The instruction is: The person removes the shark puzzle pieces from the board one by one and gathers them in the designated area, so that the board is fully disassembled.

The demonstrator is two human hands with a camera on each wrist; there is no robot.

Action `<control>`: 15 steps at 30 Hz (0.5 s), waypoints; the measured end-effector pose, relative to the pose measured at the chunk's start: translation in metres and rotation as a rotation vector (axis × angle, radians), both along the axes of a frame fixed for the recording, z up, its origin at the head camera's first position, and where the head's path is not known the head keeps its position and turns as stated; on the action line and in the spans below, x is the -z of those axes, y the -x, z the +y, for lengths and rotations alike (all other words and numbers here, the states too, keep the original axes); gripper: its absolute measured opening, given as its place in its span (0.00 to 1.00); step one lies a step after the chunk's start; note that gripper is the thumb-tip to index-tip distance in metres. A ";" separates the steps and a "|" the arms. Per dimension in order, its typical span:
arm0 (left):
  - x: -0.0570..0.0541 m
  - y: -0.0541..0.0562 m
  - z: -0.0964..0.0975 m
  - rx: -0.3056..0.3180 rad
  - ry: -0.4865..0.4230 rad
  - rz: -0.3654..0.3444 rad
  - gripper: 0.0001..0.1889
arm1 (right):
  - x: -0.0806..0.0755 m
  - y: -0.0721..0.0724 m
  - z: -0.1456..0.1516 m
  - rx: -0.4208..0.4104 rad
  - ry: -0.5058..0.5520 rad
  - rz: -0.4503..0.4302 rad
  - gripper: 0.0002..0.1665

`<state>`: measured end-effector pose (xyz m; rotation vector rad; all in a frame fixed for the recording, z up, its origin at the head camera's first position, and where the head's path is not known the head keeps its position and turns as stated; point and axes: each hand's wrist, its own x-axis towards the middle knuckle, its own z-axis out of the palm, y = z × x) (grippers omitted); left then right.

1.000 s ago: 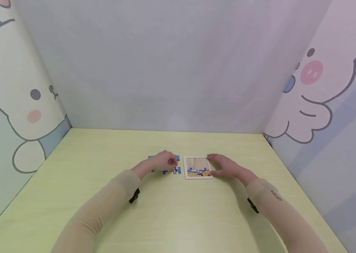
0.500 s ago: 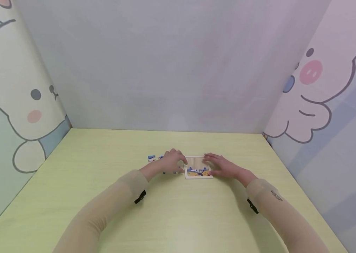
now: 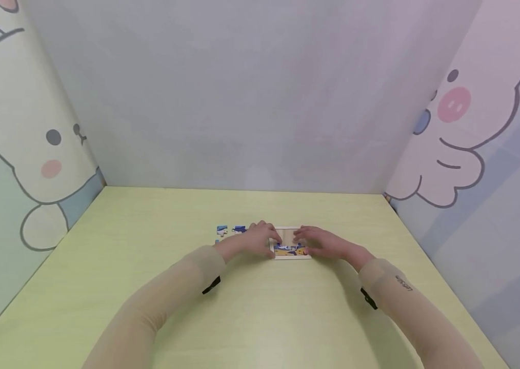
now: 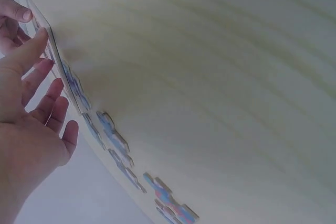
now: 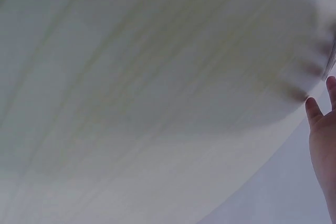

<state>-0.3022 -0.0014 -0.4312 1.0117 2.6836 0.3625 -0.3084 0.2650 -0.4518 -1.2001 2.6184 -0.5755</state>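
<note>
A wooden puzzle tray with a pale frame [image 3: 291, 258] lies between the hands. Joined pieces [image 3: 290, 250] with yellow, white and blue print fill its near part; bare wood shows farther back. My left hand [image 3: 259, 239] is at the tray's left side, fingers loosely extended over the edge, with no piece visible in it. On the opposite side my right hand [image 3: 326, 243] rests at the right edge, fingers spread over the frame. In the left wrist view, the left hand [image 4: 37, 124] has relaxed fingers beside the tray. The right wrist view shows only part of the right hand [image 5: 324, 129].
Loose blue-and-white puzzle pieces [image 3: 221, 230] lie left of the tray, partly behind the left hand and wrist. Several pieces [image 4: 168, 200] appear in rows in the left wrist view. A pale curtain [image 3: 251, 102] stands behind the yellowish table [image 3: 260, 307].
My left hand has moved right from the loose pieces to the tray's left edge, its curled fingers now extended. The right fingers have shifted slightly inward over the tray.
</note>
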 end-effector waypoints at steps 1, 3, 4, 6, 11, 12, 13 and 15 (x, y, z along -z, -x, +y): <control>-0.001 0.000 0.000 -0.003 0.000 -0.004 0.24 | 0.000 0.000 0.000 -0.004 -0.001 0.005 0.21; -0.002 -0.001 0.000 -0.007 0.004 -0.006 0.23 | 0.001 0.001 0.000 -0.009 -0.005 0.015 0.18; -0.002 -0.001 0.001 -0.008 0.009 -0.004 0.22 | 0.001 0.001 0.000 -0.009 -0.007 0.018 0.17; -0.002 -0.001 0.001 -0.013 0.008 -0.012 0.22 | 0.001 0.002 0.000 -0.012 -0.012 0.025 0.16; -0.002 0.000 0.001 -0.028 -0.011 -0.038 0.21 | 0.002 0.005 -0.001 -0.006 -0.020 0.026 0.15; -0.002 0.000 0.001 -0.031 -0.016 -0.042 0.21 | 0.002 0.006 -0.001 -0.002 -0.023 0.028 0.15; -0.002 0.001 0.000 -0.032 -0.022 -0.043 0.20 | 0.002 0.006 -0.002 -0.002 -0.018 0.033 0.15; -0.002 0.001 0.000 -0.034 -0.029 -0.047 0.20 | 0.002 0.006 -0.004 0.005 -0.003 0.045 0.13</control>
